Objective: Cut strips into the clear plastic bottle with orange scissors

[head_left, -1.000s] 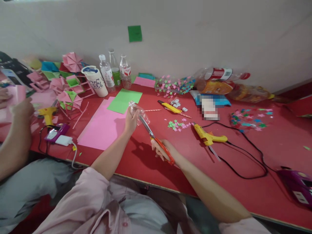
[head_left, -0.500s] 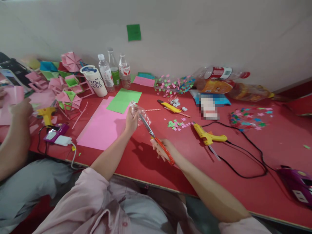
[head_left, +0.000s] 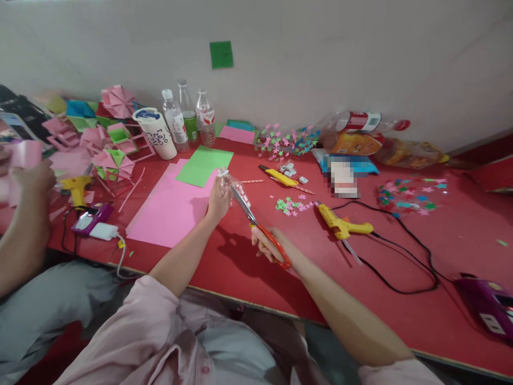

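Note:
My left hand [head_left: 218,202] is wrapped around a clear plastic bottle [head_left: 224,181], whose neck points up and away from me; its lower part is partly hidden by the hand and blades. In my right hand [head_left: 265,247] are scissors [head_left: 250,215] with red-orange handles. Their metal blades lie against the bottle's side, near a red-and-white patch on it. Whether the blades have cut through the plastic I cannot tell. Both hands are held above the red table [head_left: 224,267], just right of a pink paper sheet [head_left: 160,214] and a green sheet [head_left: 204,166].
A yellow glue gun [head_left: 342,222] with a black cord lies to the right. Paper stars [head_left: 290,205] and a yellow cutter [head_left: 280,176] lie beyond my hands. Upright bottles [head_left: 206,117] and a white tumbler [head_left: 156,133] stand at the back. A co-worker's arm [head_left: 30,214] is at left.
The bottle has turned a little in my left hand and shifted slightly right, showing its red-and-white patch. The scissors have moved slightly with it, and their handle loops look wider.

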`<state>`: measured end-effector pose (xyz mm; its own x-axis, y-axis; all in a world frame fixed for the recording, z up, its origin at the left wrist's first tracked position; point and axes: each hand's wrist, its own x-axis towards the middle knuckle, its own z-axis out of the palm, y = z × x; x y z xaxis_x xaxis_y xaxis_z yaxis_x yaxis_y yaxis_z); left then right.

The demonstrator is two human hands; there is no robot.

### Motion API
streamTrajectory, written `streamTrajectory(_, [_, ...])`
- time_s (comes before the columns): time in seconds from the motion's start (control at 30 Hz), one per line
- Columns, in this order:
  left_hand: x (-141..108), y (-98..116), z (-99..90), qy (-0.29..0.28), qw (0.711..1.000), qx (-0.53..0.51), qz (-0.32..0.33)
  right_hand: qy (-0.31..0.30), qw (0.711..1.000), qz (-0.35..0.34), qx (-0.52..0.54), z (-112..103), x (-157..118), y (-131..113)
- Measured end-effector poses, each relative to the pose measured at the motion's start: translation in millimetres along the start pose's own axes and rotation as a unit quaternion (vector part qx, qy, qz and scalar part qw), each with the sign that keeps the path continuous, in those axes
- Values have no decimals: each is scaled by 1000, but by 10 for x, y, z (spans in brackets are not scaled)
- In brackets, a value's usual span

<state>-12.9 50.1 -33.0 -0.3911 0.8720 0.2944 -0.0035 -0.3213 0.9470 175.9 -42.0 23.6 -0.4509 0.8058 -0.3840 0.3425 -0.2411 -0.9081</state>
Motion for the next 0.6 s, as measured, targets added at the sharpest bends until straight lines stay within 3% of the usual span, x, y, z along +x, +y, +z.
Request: streamTrajectory(0.6, [-3,43,-1,8,1000,13,1,30,999,33,-13,20,15,-10])
